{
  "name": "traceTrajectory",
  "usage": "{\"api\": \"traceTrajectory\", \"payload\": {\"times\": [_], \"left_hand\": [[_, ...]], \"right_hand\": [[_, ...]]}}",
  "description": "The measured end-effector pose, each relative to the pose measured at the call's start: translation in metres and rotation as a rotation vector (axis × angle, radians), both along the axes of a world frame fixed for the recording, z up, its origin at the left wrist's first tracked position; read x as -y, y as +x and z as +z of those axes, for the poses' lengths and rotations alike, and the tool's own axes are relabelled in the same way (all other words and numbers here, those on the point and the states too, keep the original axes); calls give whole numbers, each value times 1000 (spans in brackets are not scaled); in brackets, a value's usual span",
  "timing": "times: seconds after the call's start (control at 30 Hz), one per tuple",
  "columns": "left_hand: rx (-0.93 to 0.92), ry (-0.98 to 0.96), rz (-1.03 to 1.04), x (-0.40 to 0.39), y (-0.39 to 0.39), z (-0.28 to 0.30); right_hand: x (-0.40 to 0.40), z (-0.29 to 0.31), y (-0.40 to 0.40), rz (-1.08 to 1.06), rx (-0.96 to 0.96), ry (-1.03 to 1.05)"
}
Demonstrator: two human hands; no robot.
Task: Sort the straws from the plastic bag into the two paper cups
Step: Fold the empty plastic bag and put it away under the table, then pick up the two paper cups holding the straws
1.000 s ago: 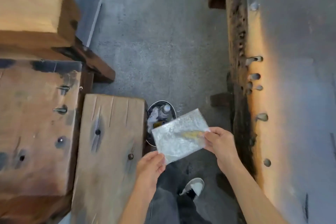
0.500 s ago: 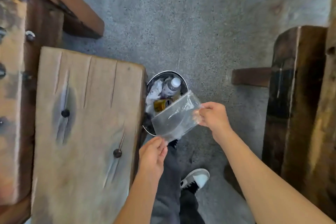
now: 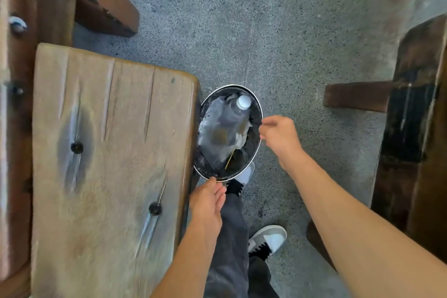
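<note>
The clear plastic bag [image 3: 217, 128] lies crumpled inside a round metal bin [image 3: 260, 113] on the floor, on top of other rubbish. My right hand [image 3: 278, 135] hovers just off the bin's right rim, fingers loosely apart and holding nothing. My left hand [image 3: 208, 201] is at the bin's near rim with its fingers stretched out and nothing in it. A thin yellow strip [image 3: 229, 158] shows under the bag. No paper cups and no loose straws are in view.
A white-capped bottle [image 3: 243, 103] lies in the bin. A heavy wooden bench [image 3: 108, 152] stands right against the bin's left side. Dark wooden furniture [image 3: 416, 128] is at the right. My legs and grey shoes [image 3: 268, 239] stand on the speckled concrete floor.
Both hands held the bag over the bin; the left let go first, then the right. The bag has dropped into the bin, and the view has moved closer.
</note>
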State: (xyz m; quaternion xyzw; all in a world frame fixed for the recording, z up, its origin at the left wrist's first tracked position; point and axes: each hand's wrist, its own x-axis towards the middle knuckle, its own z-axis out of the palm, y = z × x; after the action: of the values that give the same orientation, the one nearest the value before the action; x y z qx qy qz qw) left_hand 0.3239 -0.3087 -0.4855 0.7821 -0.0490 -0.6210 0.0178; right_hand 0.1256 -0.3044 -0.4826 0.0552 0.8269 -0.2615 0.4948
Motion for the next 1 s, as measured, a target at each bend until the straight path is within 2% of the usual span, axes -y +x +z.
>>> {"api": "traceTrajectory", "payload": {"times": [0.13,0.33,0.5,0.63,0.7,0.83,1.0], "left_hand": [[23,-107,-173,6,-17,27],[-115,-605,-669,36,-68,110],[-187,-1137,-1093,70,-117,233],[-136,-1482,-1327,78,-155,358],[-123,-1636,-1391,73,-175,426],[-185,-1888,-1467,41,-211,541],[-411,-2058,-1576,-36,-247,646]], "right_hand": [[-12,20,-6,-97,-21,-33],[-13,107,-17,-219,-168,-242],[-19,252,-41,-92,-496,-390],[-46,385,-64,-19,-767,-462],[-69,449,-73,10,-901,-440],[-123,552,-84,64,-1190,-228],[-216,646,-82,-68,-1326,2]]}}
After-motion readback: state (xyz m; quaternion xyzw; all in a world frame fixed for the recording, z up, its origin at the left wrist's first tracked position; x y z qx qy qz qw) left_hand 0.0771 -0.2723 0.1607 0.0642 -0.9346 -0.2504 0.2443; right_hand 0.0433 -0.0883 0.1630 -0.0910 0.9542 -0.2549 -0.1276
